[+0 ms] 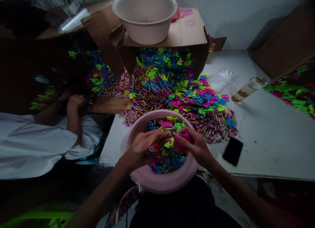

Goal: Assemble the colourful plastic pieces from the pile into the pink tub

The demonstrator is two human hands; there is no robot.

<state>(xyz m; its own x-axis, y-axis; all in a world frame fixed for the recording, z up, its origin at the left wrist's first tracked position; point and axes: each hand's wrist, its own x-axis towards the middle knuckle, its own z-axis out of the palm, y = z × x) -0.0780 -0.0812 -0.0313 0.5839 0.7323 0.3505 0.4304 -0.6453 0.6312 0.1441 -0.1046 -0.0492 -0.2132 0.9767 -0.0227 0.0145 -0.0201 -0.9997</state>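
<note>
Both hands are above a pink basin (pixel 163 185) that holds colourful plastic pieces. My left hand (pixel 147 143) is closed round small wrapped candies; a red end (pixel 155 148) shows below its fingers and another at its fingertips. My right hand (pixel 194 144) grips a magenta plastic piece (pixel 181 141), close to the left fingertips. Beyond the basin's rim lies a heap of small wrapped candies (pixel 145 101), with blue, yellow-green and pink plastic pieces (pixel 194 95) on and beside it.
A white basin (pixel 147 28) stands on a cardboard box (pixel 189 34) at the back. To the right are a phone (pixel 232 151), a bottle (pixel 248 89) and clear plastic wrap (pixel 223 80). Another person's hand (pixel 75 100) and white clothing (pixel 31 146) are at the left.
</note>
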